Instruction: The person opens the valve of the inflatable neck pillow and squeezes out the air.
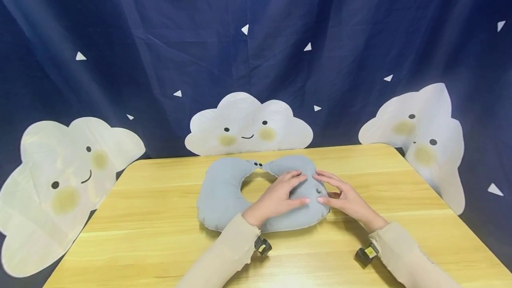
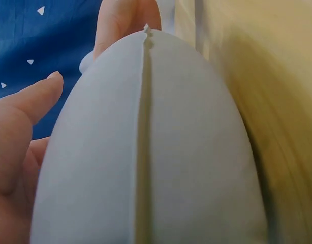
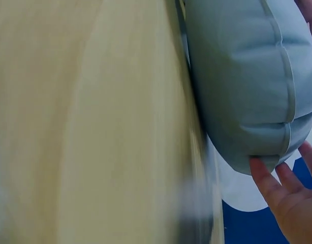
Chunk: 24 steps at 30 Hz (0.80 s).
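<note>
A puffed-up grey U-shaped neck pillow [image 1: 224, 190] lies on the table, its two ends meeting at dark snap buttons [image 1: 258, 164] at the back. Over its right half is my left hand [image 1: 276, 197], fingers spread and thumb apart. My right hand [image 1: 348, 199] is at the pillow's right edge, beside a small valve [image 1: 318, 190]. In the right wrist view, fingertips of the right hand [image 3: 298, 208] touch the pillow's seamed side [image 3: 242, 76]. The left wrist view has the pillow's seam [image 2: 144, 117] up close, with the left hand [image 2: 11, 142] at its left.
The pillow rests on a light wooden table [image 1: 152, 217]. Behind the table hangs a dark blue curtain [image 1: 200, 48] with white triangles and smiling clouds [image 1: 248, 123]. Each wrist wears a small black camera, one on the left [image 1: 262, 246] and one on the right [image 1: 366, 254].
</note>
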Tool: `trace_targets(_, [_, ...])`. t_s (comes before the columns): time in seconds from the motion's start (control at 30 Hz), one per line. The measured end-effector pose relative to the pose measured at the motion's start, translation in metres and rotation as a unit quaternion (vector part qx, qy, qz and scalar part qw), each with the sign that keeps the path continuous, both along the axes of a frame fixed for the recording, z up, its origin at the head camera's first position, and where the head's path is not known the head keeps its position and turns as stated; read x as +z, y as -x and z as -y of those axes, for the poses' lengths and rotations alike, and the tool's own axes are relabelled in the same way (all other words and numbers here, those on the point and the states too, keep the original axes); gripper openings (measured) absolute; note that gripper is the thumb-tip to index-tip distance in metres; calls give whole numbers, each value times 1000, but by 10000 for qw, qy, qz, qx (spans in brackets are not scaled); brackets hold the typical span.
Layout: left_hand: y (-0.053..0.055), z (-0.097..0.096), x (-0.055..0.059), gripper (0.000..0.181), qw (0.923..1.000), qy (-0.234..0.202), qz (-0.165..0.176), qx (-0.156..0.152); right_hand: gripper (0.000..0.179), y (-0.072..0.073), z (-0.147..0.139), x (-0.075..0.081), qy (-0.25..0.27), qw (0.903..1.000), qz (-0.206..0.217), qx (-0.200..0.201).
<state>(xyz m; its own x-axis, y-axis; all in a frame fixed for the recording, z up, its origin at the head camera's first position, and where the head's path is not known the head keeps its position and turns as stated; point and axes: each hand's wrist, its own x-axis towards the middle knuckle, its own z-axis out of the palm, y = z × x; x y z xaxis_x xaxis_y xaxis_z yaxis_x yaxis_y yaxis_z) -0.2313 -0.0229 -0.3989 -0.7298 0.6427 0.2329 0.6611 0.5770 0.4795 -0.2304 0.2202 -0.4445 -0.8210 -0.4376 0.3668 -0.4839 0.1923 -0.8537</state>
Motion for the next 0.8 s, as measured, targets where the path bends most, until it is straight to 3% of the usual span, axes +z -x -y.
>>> trace_targets(0.27, [2, -6, -5, 51, 9996, -223, -173, 64, 46, -3, 4, -1, 231, 9990, 201, -340])
trace_targets(0.5, [6, -11, -8, 42, 9991, -420, -103, 30, 40, -4, 6, -1, 194, 9973, 260, -661])
trace_targets(0.8, [6, -16, -10, 36, 9952, -858, 320, 351, 32, -4, 12, -4, 570, 9945, 170, -861])
